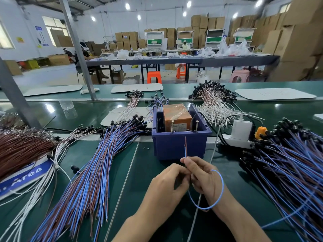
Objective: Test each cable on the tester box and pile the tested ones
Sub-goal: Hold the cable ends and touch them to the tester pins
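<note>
Both hands meet low in the middle, just in front of the blue tester box (180,145). My right hand (203,177) pinches a blue-and-brown cable (222,187); its two bare ends stick up toward the box and its length loops round my right wrist. My left hand (169,182) curls its fingers against the same cable below the right fingertips. Inside the box sits an orange unit (176,117) with two upright screws at its front edge. A large fan of blue-and-brown cables (90,175) lies to the left, and another heap (288,165) lies to the right.
A white power strip with a charger (240,132) sits right of the box, its leads trailing over the green mat. White-and-brown cable bundles (212,102) lie behind the box, and brown wires (21,149) at far left. A metal post (15,96) stands at left.
</note>
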The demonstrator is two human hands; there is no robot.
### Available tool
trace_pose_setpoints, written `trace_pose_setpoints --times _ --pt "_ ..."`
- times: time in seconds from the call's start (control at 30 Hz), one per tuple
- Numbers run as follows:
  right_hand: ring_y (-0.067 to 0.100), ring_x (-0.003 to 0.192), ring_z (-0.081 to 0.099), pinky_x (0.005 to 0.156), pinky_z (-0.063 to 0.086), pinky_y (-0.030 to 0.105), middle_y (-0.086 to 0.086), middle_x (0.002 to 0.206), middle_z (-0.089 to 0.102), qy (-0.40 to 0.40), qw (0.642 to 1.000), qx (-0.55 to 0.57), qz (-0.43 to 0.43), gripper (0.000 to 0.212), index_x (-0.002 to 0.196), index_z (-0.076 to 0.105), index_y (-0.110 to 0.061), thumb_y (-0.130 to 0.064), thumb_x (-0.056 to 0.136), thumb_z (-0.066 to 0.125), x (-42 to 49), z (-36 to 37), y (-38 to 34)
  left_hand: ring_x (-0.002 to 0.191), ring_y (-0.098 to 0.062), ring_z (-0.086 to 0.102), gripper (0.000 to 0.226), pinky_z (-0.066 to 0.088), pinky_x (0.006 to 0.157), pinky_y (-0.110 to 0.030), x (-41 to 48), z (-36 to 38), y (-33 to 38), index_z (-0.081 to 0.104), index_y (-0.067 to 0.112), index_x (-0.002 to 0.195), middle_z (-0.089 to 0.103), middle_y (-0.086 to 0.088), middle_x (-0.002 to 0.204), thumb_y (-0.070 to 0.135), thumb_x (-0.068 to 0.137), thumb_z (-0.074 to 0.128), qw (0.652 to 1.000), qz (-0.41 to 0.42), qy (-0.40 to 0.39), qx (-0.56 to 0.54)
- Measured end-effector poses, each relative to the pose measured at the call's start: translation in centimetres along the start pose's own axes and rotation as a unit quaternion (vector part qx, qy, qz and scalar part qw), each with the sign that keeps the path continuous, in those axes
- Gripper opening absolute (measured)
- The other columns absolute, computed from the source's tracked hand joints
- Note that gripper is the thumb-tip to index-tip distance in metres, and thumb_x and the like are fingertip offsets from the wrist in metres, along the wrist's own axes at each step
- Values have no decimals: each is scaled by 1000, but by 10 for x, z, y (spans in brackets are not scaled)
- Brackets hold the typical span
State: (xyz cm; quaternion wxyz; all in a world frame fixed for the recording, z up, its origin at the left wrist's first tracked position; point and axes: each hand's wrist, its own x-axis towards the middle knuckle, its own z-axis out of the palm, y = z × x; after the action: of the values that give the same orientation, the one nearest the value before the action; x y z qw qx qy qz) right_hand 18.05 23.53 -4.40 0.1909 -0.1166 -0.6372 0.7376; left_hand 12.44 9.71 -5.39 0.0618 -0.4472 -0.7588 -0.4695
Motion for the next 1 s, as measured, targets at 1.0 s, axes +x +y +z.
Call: trace_pose_setpoints --times 1.0 --pt "3 62 54 61 46 14 -11 69 62 250 949 -42 -185 16 105 67 -38 -26 102 58 17 -13 8 60 -13 46 6 39 56 -34 36 -13 -33 42 33 101 47 10 69 29 104 44 965 -64 252 43"
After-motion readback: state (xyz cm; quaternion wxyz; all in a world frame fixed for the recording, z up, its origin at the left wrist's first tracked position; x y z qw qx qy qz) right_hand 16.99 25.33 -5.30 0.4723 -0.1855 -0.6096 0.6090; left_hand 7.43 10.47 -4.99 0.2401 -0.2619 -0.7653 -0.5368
